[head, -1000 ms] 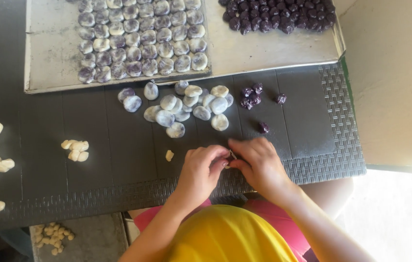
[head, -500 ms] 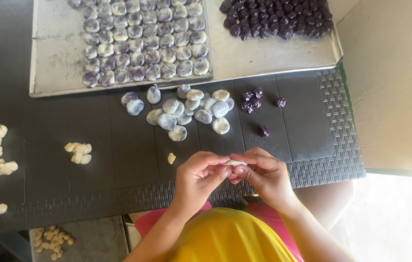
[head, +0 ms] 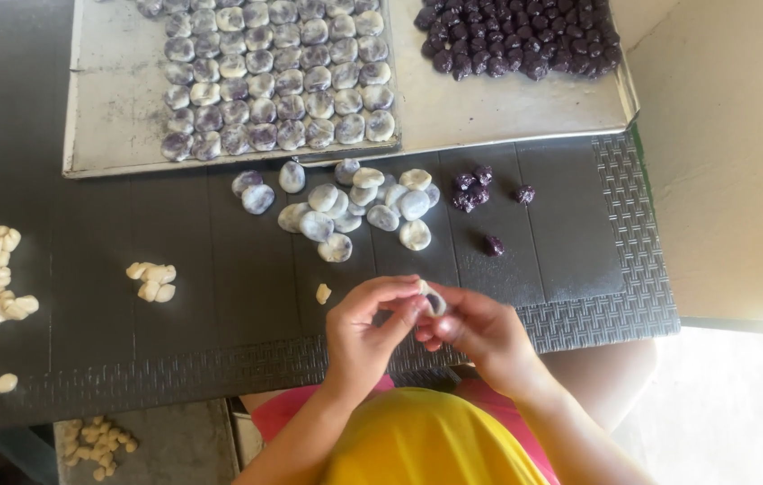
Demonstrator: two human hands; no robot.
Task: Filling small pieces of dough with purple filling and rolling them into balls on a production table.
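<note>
You held a small pale dough piece with a purple centre (head: 433,299) between both hands, just nearer you than the loose pile of pale discs (head: 359,208) on the dark surface (head: 85,233). Your left hand's (head: 366,334) and right hand's (head: 479,330) fingers pinched it from opposite sides, equally close.

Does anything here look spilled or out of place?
Yes, mildly: pale dough bits lie below the mat's near edge, as if they had fallen off. One pale bit and one dark ball sit apart from their piles. The tray's rows look tidy.
</note>
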